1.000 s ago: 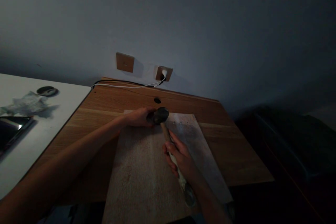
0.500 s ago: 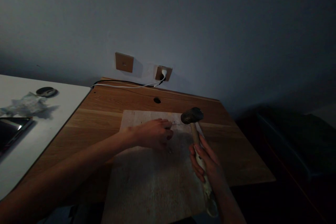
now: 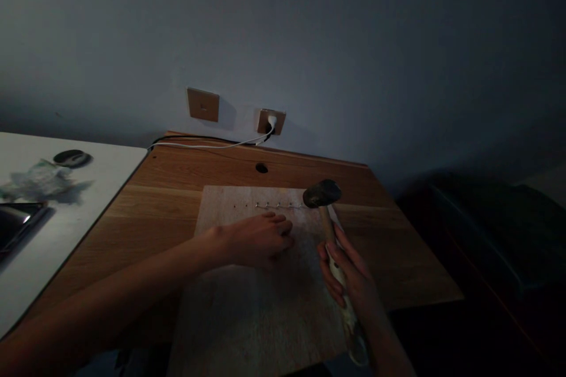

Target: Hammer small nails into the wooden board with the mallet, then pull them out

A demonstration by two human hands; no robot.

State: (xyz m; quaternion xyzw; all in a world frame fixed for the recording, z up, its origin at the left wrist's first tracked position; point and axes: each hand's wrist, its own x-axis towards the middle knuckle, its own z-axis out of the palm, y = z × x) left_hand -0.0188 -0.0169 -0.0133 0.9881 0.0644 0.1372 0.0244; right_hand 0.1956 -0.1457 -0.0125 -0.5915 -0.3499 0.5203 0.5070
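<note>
My right hand [image 3: 347,271] is wrapped round the pale handle of a hammer [image 3: 322,193], whose dark head is raised over the right edge of a wooden board [image 3: 256,318]. Along the board's far side stands a row of several small shiny nails [image 3: 278,205], with two dark dots to their left. Just on the near side of that row, my left hand [image 3: 260,238] is low over the board, palm down. Its fingers are curled together, and their tips are turned away, so whatever they hold is hidden.
The board lies on a wooden desk [image 3: 172,171] against a wall with a socket [image 3: 271,122] and plugged-in cables [image 3: 212,144]. To the left, a white table [image 3: 110,159] bears a crumpled clear plastic bag [image 3: 42,182], a dark round object [image 3: 71,158] and a dark shiny device [image 3: 17,221].
My left hand has drawn back from the nail row towards me, uncovering the nails. A small object seen near its fingers is now hidden. The hammer stays almost where it was.
</note>
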